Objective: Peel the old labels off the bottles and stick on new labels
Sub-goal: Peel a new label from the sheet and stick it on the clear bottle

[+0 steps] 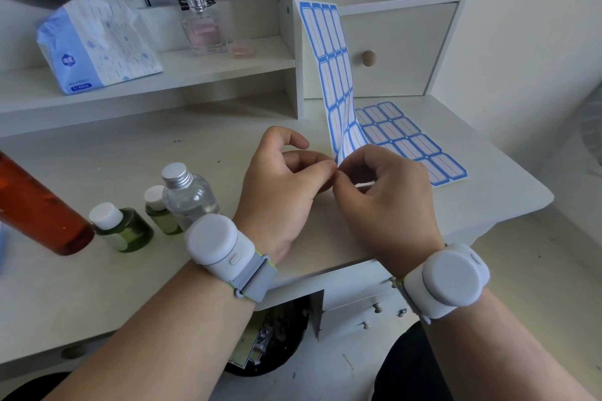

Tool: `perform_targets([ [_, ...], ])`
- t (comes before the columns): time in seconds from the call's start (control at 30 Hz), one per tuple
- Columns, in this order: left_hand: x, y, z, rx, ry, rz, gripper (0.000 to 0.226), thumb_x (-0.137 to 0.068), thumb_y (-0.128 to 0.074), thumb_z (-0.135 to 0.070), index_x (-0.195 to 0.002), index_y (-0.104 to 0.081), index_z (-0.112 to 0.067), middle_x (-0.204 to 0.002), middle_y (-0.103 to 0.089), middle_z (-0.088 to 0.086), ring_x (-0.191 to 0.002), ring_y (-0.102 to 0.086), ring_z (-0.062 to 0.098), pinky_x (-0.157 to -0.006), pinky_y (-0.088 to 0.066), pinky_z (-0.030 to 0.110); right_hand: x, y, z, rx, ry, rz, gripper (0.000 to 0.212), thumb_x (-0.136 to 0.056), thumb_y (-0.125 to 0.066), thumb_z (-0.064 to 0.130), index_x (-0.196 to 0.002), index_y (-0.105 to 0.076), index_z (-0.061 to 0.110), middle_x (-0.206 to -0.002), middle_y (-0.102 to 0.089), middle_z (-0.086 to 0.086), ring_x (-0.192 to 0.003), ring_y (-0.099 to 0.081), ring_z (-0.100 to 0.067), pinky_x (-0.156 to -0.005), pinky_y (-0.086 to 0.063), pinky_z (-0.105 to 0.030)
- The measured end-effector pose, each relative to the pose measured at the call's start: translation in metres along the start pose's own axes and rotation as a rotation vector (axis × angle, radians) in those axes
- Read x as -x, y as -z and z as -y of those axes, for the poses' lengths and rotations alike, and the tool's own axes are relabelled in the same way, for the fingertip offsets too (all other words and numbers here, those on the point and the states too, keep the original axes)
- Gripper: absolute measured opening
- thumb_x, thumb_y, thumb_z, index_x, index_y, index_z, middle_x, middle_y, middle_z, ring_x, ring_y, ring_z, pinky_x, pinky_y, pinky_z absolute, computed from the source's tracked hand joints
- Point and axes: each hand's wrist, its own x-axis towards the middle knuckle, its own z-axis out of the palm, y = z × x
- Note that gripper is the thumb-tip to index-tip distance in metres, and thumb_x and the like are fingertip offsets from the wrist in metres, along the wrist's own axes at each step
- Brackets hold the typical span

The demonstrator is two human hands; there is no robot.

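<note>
A sheet of blue-bordered labels (pixel 325 52) stands upright above the desk, its bottom edge held between both hands. My left hand (pixel 283 185) pinches the sheet's lower corner with thumb and forefinger. My right hand (pixel 381 192) pinches a label at the same corner, where one label (pixel 353 140) curls away from the backing. A second label sheet (pixel 413 143) lies flat on the desk behind my right hand. To the left stand a clear bottle with a silver cap (pixel 187 195), two small green bottles with white caps (pixel 125 231) (pixel 159 210), and a large amber bottle (pixel 35 208).
The desk (pixel 130 283) has a hutch with shelves. A tissue pack (pixel 97 45) and a perfume bottle (pixel 203 29) sit on the left shelf. A drawer with a round knob (pixel 369 58) is at the right. A black bin (pixel 270 342) with scraps stands under the desk.
</note>
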Motion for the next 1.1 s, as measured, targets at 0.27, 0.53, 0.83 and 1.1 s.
perform_targets([
  [0.27, -0.0011, 0.0003, 0.0003, 0.079, 0.015, 0.009, 0.034, -0.073, -0.068, -0.009, -0.101, -0.049, -0.015, -0.078, -0.072, 0.008, -0.076, -0.069, 0.030, -0.088, -0.060, 0.050, -0.0016, 0.0008, -0.0028, -0.009, 0.035, -0.003, 0.010, -0.086, -0.072, 0.022, -0.076, -0.072, 0.025, -0.072, -0.071, 0.013, -0.076, -0.067, -0.002, -0.066, -0.051, -0.014],
  [0.53, 0.0013, -0.0005, -0.0001, -0.031, -0.026, 0.016, 0.034, -0.074, -0.068, -0.014, -0.101, -0.049, -0.021, -0.079, -0.074, 0.003, -0.074, -0.070, 0.026, -0.090, -0.059, 0.055, 0.0021, -0.0043, -0.0020, 0.071, 0.114, -0.079, 0.011, -0.083, -0.070, 0.020, -0.072, -0.068, 0.020, -0.069, -0.067, 0.008, -0.069, -0.065, -0.009, -0.067, -0.054, -0.034],
  [0.83, 0.0065, -0.0030, -0.0023, -0.218, -0.139, 0.010, 0.032, -0.087, -0.072, -0.008, -0.105, -0.053, -0.026, -0.082, -0.075, -0.005, -0.076, -0.071, 0.021, -0.081, -0.059, 0.043, 0.0036, -0.0072, -0.0038, 0.159, 0.140, -0.157, 0.015, -0.082, -0.068, 0.014, -0.068, -0.063, 0.016, -0.065, -0.063, 0.006, -0.063, -0.059, -0.015, -0.065, -0.043, -0.030],
  [1.1, 0.0042, -0.0018, -0.0018, -0.202, -0.085, 0.005, 0.026, -0.083, -0.078, -0.011, -0.098, -0.064, -0.026, -0.085, -0.077, -0.003, -0.081, -0.075, 0.022, -0.087, -0.061, 0.050, 0.0010, -0.0074, -0.0064, 0.156, 0.137, -0.136, 0.013, -0.084, -0.068, 0.016, -0.071, -0.067, 0.017, -0.067, -0.066, 0.005, -0.064, -0.061, -0.017, -0.066, -0.049, -0.036],
])
